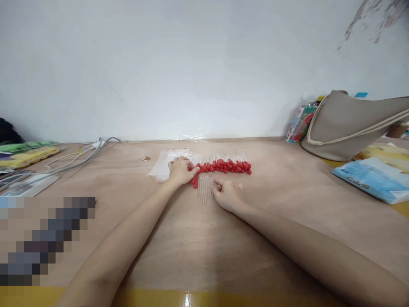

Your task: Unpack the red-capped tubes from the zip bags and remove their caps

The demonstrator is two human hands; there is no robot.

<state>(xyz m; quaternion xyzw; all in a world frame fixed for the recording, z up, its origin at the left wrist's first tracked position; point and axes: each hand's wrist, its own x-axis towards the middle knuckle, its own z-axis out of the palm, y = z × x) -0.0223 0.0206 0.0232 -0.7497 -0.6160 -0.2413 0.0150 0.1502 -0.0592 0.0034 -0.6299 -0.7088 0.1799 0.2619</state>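
Observation:
A row of clear droppers with red rubber bulbs (228, 166) lies across the wooden table (191, 238) near the wall. A small bunch of clear tubes (205, 187) lies just in front of the row. My left hand (180, 170) rests with curled fingers on the left end of the red bulbs, partly over a stack of clear plastic bags (161, 168). My right hand (227, 194) touches the right side of the bunch of tubes with its fingertips pinched against them.
A beige drawstring bag (348, 123) sits at the back right with colourful packets (300, 121) behind it and a blue packet (373, 179) in front. Grey and white cables (79, 160) and flat items lie at the left. A white wall stands behind the table.

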